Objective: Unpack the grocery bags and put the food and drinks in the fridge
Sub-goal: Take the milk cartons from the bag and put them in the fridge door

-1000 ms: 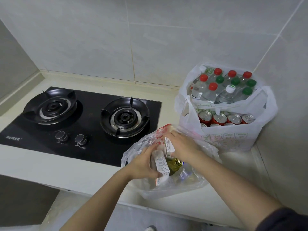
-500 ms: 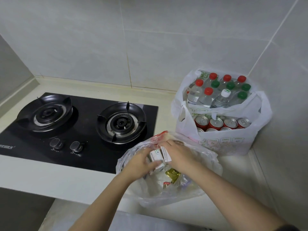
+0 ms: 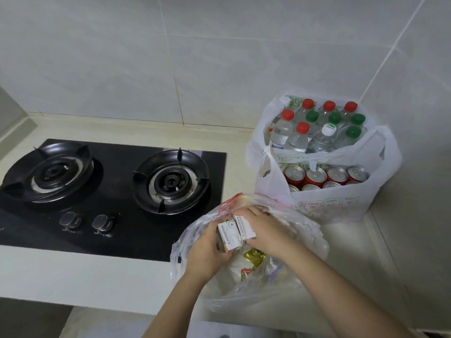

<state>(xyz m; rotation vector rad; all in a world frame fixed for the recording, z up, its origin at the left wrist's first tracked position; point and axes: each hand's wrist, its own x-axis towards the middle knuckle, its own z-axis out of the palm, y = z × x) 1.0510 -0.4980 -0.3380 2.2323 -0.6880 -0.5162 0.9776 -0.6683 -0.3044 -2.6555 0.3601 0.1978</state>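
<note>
Above a clear plastic bag [image 3: 310, 242] on the counter [image 3: 73, 276] beside the hob [image 3: 127, 240], the left hand [image 3: 207, 254] grips a small carton [image 3: 228, 237] & the right hand [image 3: 267, 231] a second carton [image 3: 244, 228], touching; prob. light, stiff but crushable, best held across flat sides.

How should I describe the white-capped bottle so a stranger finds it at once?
Look right of the black hob, where white grocery bags stand in the wall corner. Behind the red cans are water bottles. One bottle in their front row has a white cap; all others are red or green.
</note>
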